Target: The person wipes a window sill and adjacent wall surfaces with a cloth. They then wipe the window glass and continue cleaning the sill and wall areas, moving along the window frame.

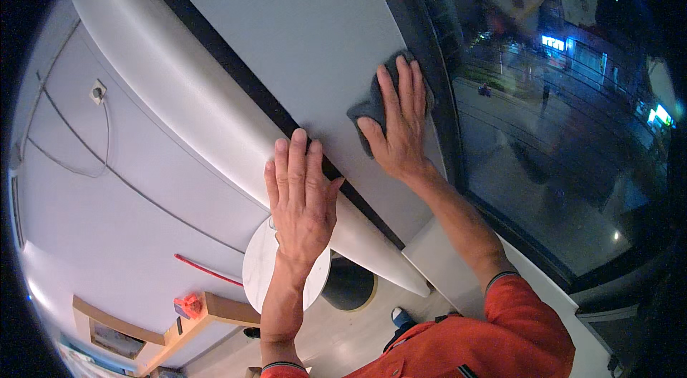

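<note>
My right hand [400,126] lies spread on a dark grey cloth [369,108], pressing it against a pale grey panel [300,29] beside the dark window frame [448,126]. My left hand [301,190] rests flat, palm down, with nothing in it. Its fingertips reach the black strip [252,77] between the panel and a rounded white ledge [177,61]. The cloth is partly hidden under my right palm and fingers.
A round white table [257,270] and a round black piece [349,281] stand below my left arm. A socket with a plug [97,92] and cables is on the wall. Through the window [536,136] a lit street shows. A red bag [188,305] sits on a wooden ledge [225,309].
</note>
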The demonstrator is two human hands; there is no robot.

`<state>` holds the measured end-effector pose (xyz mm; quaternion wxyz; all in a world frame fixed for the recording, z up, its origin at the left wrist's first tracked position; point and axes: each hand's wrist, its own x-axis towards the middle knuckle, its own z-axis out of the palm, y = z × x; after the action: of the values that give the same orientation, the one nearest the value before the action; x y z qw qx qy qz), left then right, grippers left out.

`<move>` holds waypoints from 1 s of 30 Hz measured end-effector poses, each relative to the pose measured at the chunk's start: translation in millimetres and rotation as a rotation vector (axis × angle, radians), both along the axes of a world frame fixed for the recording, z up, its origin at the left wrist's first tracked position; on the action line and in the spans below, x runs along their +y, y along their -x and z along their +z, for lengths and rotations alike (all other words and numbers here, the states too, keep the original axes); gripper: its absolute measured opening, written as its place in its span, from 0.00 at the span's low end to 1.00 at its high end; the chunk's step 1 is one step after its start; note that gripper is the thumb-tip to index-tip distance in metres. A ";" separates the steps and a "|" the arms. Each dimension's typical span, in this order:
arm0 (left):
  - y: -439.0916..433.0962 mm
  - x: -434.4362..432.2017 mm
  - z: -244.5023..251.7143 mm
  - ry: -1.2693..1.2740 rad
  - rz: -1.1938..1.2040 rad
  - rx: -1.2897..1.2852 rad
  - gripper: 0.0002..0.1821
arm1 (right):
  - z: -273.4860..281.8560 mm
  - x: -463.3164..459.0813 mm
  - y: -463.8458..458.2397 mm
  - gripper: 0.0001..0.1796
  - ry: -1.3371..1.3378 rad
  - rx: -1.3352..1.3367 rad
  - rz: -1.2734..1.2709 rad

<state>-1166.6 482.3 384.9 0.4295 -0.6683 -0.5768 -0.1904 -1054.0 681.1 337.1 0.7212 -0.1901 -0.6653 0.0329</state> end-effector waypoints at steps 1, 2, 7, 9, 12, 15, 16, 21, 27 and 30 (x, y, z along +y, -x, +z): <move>0.7 -0.1 0.7 -0.029 -0.018 -0.001 0.44 | 5.9 -2.9 4.1 0.44 -0.015 0.007 -0.023; 1.6 -0.3 1.4 -0.050 -0.026 -0.007 0.42 | 11.9 -5.7 8.2 0.44 -0.023 0.012 -0.046; 4.9 0.2 3.6 -0.131 -0.082 -0.026 0.34 | 25.7 -29.3 22.9 0.45 -0.047 -0.032 0.004; 5.1 0.0 4.8 -0.169 -0.085 -0.041 0.32 | 25.2 -42.5 29.9 0.44 -0.077 -0.050 0.075; 4.0 0.3 7.4 -0.250 -0.131 -0.041 0.30 | 19.2 -63.3 33.9 0.43 -0.125 -0.113 0.124; -0.2 0.9 8.4 -0.288 -0.199 -0.006 0.29 | 23.5 -62.3 31.0 0.43 -0.184 -0.117 0.146; -1.1 3.0 8.6 -0.298 -0.224 0.018 0.29 | 28.1 -54.2 28.9 0.43 -0.179 -0.108 0.140; -9.4 8.7 3.8 -0.250 -0.187 0.003 0.30 | 44.2 -16.1 17.5 0.44 -0.097 -0.002 0.043; -12.5 10.1 1.0 -0.227 -0.155 -0.026 0.31 | 31.1 3.5 1.3 0.44 -0.026 0.058 -0.027; -12.5 10.4 -0.9 -0.232 -0.152 -0.034 0.31 | 29.0 -7.2 14.1 0.44 0.005 0.052 -0.031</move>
<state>-1154.1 492.6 384.0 0.4785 -0.6526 -0.5056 -0.2990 -1068.1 673.9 366.1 0.7381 -0.2014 -0.6433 0.0285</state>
